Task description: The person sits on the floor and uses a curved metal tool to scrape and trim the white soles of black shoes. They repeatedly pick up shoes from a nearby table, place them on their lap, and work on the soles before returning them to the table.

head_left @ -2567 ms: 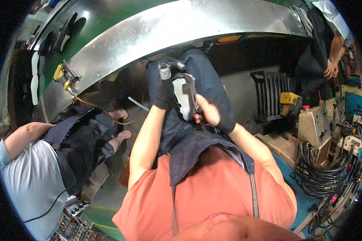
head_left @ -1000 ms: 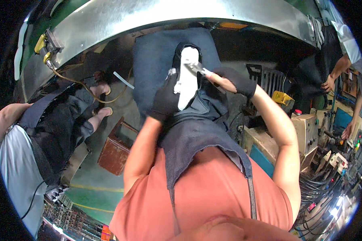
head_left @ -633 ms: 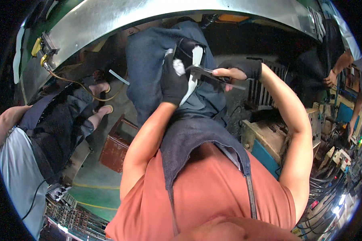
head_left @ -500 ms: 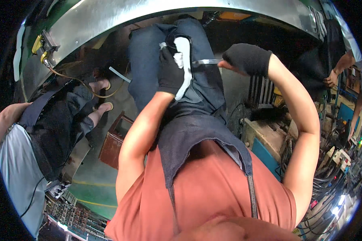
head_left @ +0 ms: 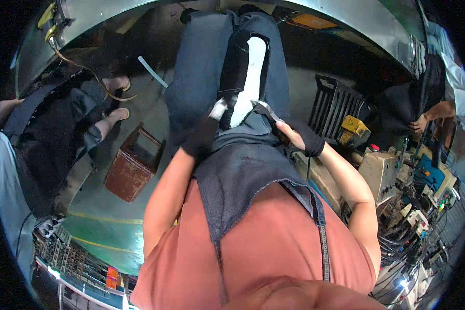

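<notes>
Across my thighs lies a long black padded piece [head_left: 234, 70], with a white strip [head_left: 253, 70] running along it. My left hand [head_left: 200, 135], in a black glove, is closed at the near left edge of the padded piece. White material [head_left: 218, 109] shows at its fingertips; I cannot tell whether it is a finger cover or a loose scrap. My right hand [head_left: 302, 137], in a black glove with bare finger skin showing, is closed round a metal-bladed hand tool [head_left: 266, 110]. The tool's tip is over the near part of the white strip. Its exact kind is unclear.
A metal bench edge [head_left: 134, 21] curves across the far side. A brown box-like stool [head_left: 131, 173] stands at left, near a seated co-worker [head_left: 46, 139]. To the right are a black slatted crate [head_left: 336, 101], a yellow case [head_left: 354, 130] and machinery [head_left: 382, 170]. Another person's hand [head_left: 417, 124] is beyond.
Both hands have moved nearer my body. The right hand has brought the tool in from the right to the white strip. My left hand has slid off the strip, uncovering more of it.
</notes>
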`<state>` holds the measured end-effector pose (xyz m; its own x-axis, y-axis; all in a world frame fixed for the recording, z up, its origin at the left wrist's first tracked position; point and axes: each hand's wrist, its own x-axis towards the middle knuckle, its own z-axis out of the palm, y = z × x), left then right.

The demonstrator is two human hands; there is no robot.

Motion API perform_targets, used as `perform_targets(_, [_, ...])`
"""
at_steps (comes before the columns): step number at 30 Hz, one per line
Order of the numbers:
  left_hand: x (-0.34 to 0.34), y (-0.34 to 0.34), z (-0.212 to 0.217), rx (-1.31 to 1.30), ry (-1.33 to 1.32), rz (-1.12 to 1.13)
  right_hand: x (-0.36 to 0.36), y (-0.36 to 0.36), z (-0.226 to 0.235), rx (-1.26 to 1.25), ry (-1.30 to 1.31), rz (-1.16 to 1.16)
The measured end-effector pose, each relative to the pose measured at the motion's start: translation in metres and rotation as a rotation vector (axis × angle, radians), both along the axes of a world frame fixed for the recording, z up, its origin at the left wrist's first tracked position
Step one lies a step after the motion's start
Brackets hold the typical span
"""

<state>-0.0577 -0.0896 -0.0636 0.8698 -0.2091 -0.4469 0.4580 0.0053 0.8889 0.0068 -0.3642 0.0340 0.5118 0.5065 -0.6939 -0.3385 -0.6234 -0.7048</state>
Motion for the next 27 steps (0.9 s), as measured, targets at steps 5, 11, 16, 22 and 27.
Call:
perform_targets(5, [0.029, -0.038, -0.008, 0.177, -0.163, 0.148, 0.017, -0.004, 0.018, -0.084, 0.032, 0.032])
perform_targets(11, [0.034, -0.040, -0.028, 0.375, -0.217, 0.178, 0.053, 0.042, 0.085, -0.247, -0.209, 0.458])
perform_targets(16, [0.031, -0.038, -0.018, 0.080, -0.139, 0.061, 0.047, 0.045, 0.037, -0.025, -0.488, 0.456])
perform_targets(22, [0.025, -0.028, 0.002, -0.055, -0.080, 0.068, 0.036, 0.057, 0.043, 0.208, -0.811, 0.669])
perform_targets(27, [0.023, -0.029, 0.006, 0.264, -0.257, 0.125, 0.028, 0.040, 0.034, -0.150, -0.650, 0.572])
